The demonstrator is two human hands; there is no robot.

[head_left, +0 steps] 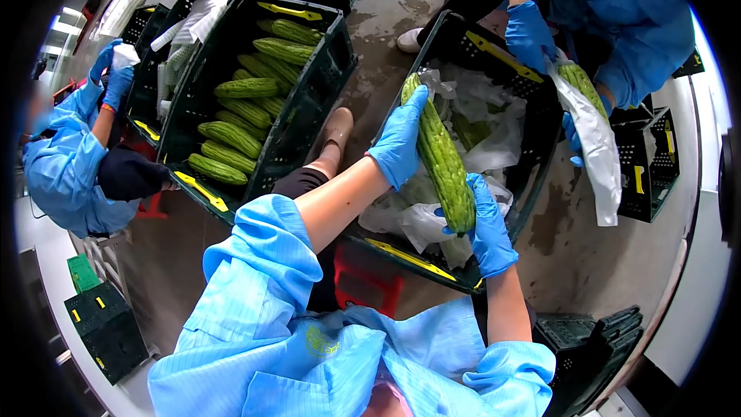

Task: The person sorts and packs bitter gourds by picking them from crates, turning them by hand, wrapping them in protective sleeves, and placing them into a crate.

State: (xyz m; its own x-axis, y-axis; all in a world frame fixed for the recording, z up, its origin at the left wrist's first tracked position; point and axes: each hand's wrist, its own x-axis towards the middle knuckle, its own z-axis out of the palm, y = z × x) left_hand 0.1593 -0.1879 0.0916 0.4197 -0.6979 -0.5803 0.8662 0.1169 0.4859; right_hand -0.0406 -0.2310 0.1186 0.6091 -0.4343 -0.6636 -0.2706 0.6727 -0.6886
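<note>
Between my two blue-gloved hands is a long green bitter melon (pixel 440 158) with a bumpy skin, held at a slant. My left hand (pixel 402 137) is closed around its upper end. At the lower end, my right hand (pixel 488 225) grips it from the side. Beneath the melon stands a dark crate (pixel 421 261) with yellow handles, holding crumpled white plastic bags (pixel 482 112) and some green produce partly hidden under them. To the left, a second dark crate (pixel 297 120) is filled with several bare bitter melons (pixel 247 86).
Opposite me, a co-worker in blue holds a bitter melon (pixel 580 86) partly inside a white bag (pixel 590 158). Another person (pixel 77 150) sits at the far left, with white material in gloved hands. More crates stand behind, and stacked crates (pixel 590 347) are at lower right. A red stool (pixel 367 286) shows below me.
</note>
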